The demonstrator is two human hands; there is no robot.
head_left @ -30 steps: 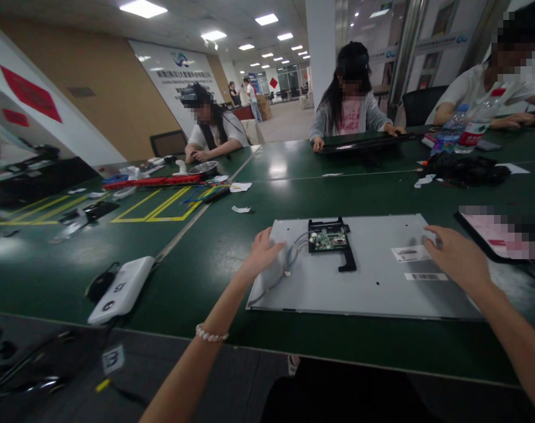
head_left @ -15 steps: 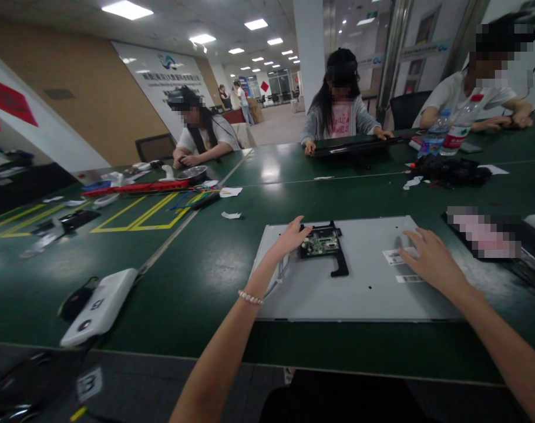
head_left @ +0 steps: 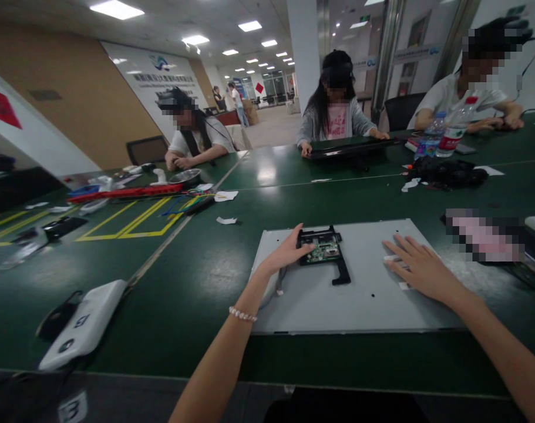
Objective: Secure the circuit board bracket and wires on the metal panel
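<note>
Since I'm only getting the head view, the bit I care about is how the flat grey rectangular panel [head_left: 364, 311], metal by the look of it, sits between the two hands. It's lying on the dark green tabletop [head_left: 214, 264], close to the near edge, long axis running left to right and pretty much parallel to that edge. The black angular plastic-looking bracket [head_left: 342, 274], with the small green circuit board [head_left: 326, 251] inside it, is left of the panel's middle and nearer its far edge, so the left hand [head_left: 283, 255] is clearly the closer one. That hand comes in from the left, forefinger by the bracket's far left corner, thumb spread over the board's left side; looks loose to me, though I can't tell if the thumb actually presses. The right hand [head_left: 419, 267] is well apart from the bracket, fingers fanned over the panel's right half, partly covering a white paper label [head_left: 407, 286], gripping nothing, probably just resting.
</note>
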